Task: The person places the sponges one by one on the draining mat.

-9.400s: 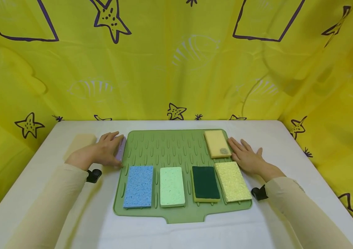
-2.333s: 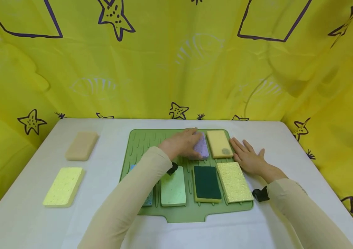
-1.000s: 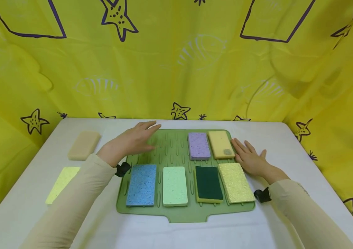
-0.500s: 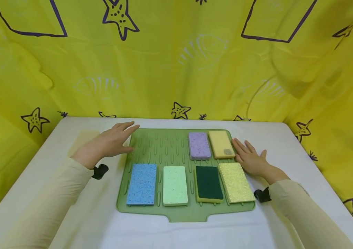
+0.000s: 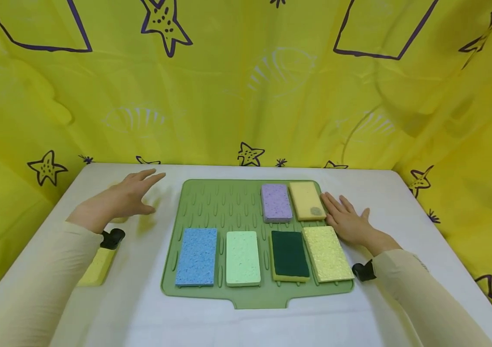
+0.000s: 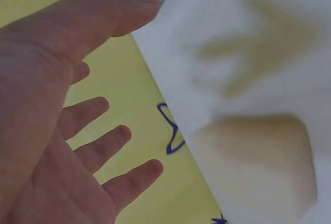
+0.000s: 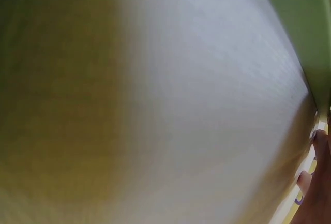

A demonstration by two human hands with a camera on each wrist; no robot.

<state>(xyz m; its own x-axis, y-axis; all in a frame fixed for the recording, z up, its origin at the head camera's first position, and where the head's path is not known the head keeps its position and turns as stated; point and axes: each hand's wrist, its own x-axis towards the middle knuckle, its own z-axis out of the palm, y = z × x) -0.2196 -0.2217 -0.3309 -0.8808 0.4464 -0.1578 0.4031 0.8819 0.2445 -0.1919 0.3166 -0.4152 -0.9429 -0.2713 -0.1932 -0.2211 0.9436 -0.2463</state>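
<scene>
My left hand (image 5: 126, 197) hovers over the table's left side, fingers spread and holding nothing. Below it lies a beige sponge (image 6: 264, 162), mostly covered by the hand in the head view. My right hand (image 5: 346, 220) rests flat beside the right edge of a green ribbed mat (image 5: 215, 202). On the mat's back right are a purple sponge (image 5: 276, 202) and a cream sponge (image 5: 306, 200) with a grey spot. Along its front lie a blue sponge (image 5: 196, 257), a mint sponge (image 5: 243, 258), a dark green-topped sponge (image 5: 289, 255) and a yellow sponge (image 5: 327, 253).
Another pale yellow sponge (image 5: 98, 266) lies on the white table (image 5: 211, 323) at the left, partly hidden by the left forearm. A yellow patterned curtain (image 5: 211, 96) closes off the back and both sides.
The left hand brought the purple sponge from the left of the mat onto its back right, let go, and moved back left over the beige sponge. The right hand stayed in place.
</scene>
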